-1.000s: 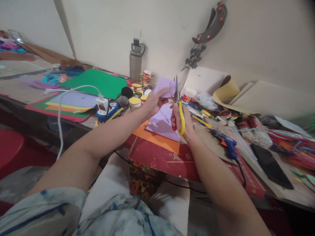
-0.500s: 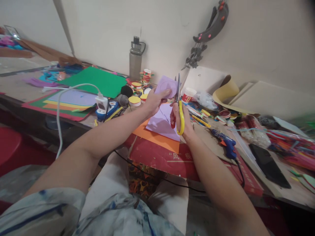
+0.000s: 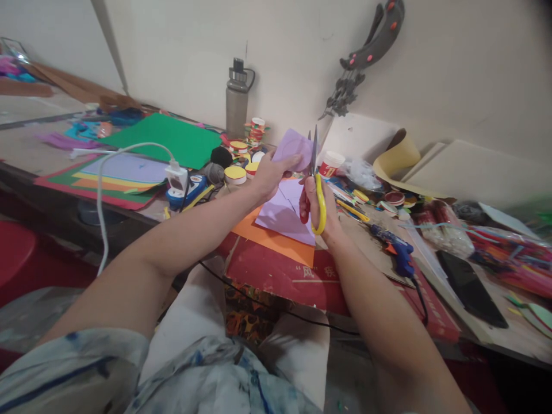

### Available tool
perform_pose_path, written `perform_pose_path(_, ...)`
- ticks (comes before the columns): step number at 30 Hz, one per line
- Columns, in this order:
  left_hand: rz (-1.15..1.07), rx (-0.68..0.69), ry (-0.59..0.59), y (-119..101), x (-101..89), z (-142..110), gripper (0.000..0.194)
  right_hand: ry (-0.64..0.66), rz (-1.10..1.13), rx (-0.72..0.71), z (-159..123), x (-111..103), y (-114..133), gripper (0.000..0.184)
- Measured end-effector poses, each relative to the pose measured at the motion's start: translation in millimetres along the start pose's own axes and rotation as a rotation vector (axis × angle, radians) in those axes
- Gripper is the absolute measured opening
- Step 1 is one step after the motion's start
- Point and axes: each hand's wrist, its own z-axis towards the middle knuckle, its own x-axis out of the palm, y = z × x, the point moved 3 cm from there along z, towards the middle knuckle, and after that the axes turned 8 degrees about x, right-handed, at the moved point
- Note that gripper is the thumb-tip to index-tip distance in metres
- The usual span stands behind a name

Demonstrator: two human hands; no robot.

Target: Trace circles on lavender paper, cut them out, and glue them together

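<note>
My left hand (image 3: 272,174) pinches a small piece of purple paper (image 3: 290,144) with a faint round outline drawn on it. In my right hand (image 3: 321,201) is a pair of scissors (image 3: 319,201) with yellow and red handles. The blades point up at the paper's right edge, slightly parted; whether they grip the paper there is hard to make out. Below both hands a larger purple sheet (image 3: 280,214) lies over an orange sheet (image 3: 297,250), on a red board (image 3: 276,275) at the table's front edge.
A glue gun (image 3: 401,253) and a phone (image 3: 472,290) lie to the right. Behind my hands stand a grey bottle (image 3: 237,103) and a paper cup (image 3: 331,165). At left are a green sheet (image 3: 168,141), stacked coloured paper (image 3: 125,171) and a power strip (image 3: 187,192) with a white cable.
The camera view has shifted slightly. Both hands keep their hold on the purple paper and the scissors, with the blades still at the paper's right edge.
</note>
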Motion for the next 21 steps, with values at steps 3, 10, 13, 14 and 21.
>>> perform_pose_path(3,-0.011,-0.008,0.004,-0.7,0.2,0.8,0.024,0.000,0.023,0.002,0.2,0.1,-0.8,0.080)
perform_pose_path(10,0.006,-0.045,-0.020,-6.2,2.3,-1.4,0.028,0.013,0.027,0.004,3.2,-0.5,-6.3,0.079)
perform_pose_path(13,0.018,-0.047,-0.020,-7.6,2.7,-1.2,0.023,0.016,0.020,-0.019,3.2,-0.5,-5.2,0.080)
perform_pose_path(14,0.008,-0.042,-0.014,-7.9,2.8,-1.0,0.022,0.021,0.016,-0.033,3.2,-0.3,-4.5,0.079)
perform_pose_path(21,-0.018,-0.015,0.023,-5.2,0.4,0.8,0.028,0.035,0.001,-0.079,7.7,0.4,-7.9,0.078)
